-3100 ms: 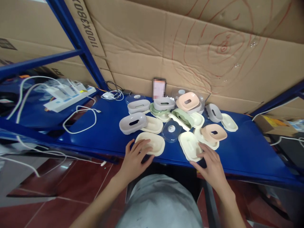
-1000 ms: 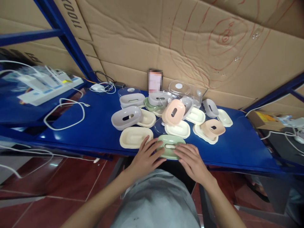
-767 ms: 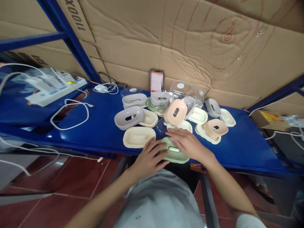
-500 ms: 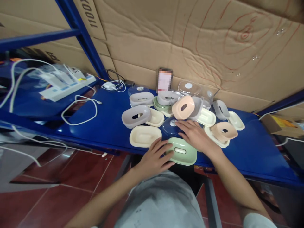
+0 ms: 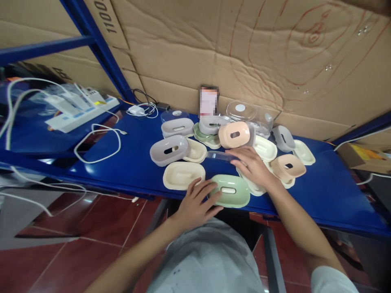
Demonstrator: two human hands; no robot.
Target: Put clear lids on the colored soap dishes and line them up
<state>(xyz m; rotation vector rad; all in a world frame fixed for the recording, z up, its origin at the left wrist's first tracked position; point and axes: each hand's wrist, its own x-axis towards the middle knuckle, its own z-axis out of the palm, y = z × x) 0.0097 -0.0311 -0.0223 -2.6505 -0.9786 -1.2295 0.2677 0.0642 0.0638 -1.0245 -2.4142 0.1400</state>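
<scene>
A light green oval dish (image 5: pixel 241 195) with a slotted base lies at the table's front edge. The fingers of my left hand (image 5: pixel 198 201) curl over its left end, with the thumb along the near side. Just beyond it, my right hand (image 5: pixel 252 165) grips the right end of a clear plastic lid (image 5: pixel 218 156), which is tilted so that it shows edge-on. Part of the lid is hidden by my fingers. Left of the green dish sits a cream oval tray (image 5: pixel 184 176). Another cream tray (image 5: pixel 258 189) shows partly beneath my right forearm.
Grey dishes (image 5: pixel 169 150), a peach dish (image 5: pixel 234 134), another peach dish (image 5: pixel 288 167) and more cream trays (image 5: pixel 265 148) crowd the blue table (image 5: pixel 137 158). Clear lids (image 5: pixel 241 110) and a phone (image 5: pixel 208 101) stand by the cardboard. A white cable (image 5: pixel 97 142) lies left.
My right hand has lifted the clear lid from lying flat to a tilt. A cream tray beneath that hand has come into sight. My left hand stays at the green dish.
</scene>
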